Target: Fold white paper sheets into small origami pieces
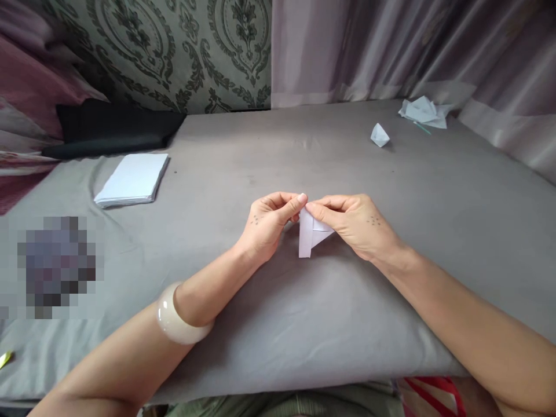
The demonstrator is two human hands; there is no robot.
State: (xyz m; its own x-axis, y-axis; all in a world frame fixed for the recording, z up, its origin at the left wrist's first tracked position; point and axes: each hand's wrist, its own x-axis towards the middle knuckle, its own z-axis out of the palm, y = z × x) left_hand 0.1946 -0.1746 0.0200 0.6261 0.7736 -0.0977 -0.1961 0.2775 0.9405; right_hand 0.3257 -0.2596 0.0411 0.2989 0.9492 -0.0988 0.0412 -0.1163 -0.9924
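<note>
A folded sheet of white paper is held up in front of me, with a narrow upright strip on its left and a slanting flap on its right. My left hand pinches its top left corner between thumb and fingers. Close beside it, my right hand grips the top and right part, thumb on the near face. Both thumb tips nearly meet at the upper edge. The fingers behind the paper are mostly hidden.
A stack of white paper lies at the left, before a black cloth. At the back right are a small folded paper piece, a pile of loose papers and a thin green stick. Grey cloth covers the surface.
</note>
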